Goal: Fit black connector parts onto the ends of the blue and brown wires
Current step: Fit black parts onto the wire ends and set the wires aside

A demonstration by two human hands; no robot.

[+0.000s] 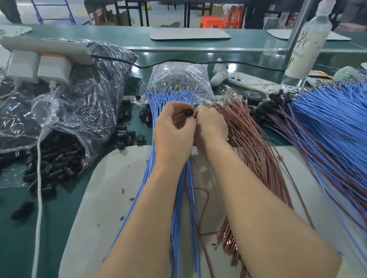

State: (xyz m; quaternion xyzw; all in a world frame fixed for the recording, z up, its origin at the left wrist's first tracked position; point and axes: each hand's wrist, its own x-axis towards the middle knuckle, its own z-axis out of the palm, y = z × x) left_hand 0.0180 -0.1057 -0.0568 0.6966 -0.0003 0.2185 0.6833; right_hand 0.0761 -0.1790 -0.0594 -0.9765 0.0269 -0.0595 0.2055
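Black connector point(187, 113) pinched in left hand point(173, 132) grip, right hand point(211, 123) against it, grip unclear, over blue wires point(178, 216)

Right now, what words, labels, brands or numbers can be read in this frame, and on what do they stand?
No text is readable.
Bottle: coloured print on its label, too blurred to read.
Phone case: small dark marks, too small to read.
Black connector pinched in the left hand: no marking can be made out.
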